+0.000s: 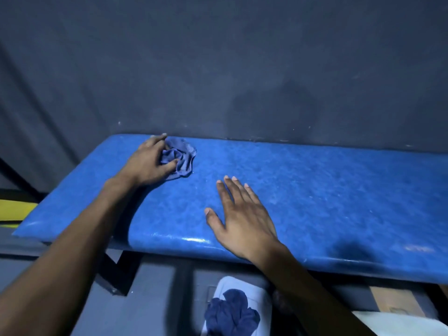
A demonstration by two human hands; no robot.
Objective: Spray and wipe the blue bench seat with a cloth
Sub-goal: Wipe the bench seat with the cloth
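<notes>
At about ten o'clock the left hand (pixel 148 163) clutches a bunched cloth (pixel 180 157) pressed to the bench seat (pixel 327 190); at centre the right hand (pixel 242 219) lies open and flat on the seat, holding nothing. No spray bottle shows, so wiping looks the step in hand; next, probably, a sweep toward three o'clock across the unwiped length.

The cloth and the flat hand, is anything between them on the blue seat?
Nothing. In the head view, only bare blue bench seat lies between the cloth under the left hand and the open right hand.
</notes>
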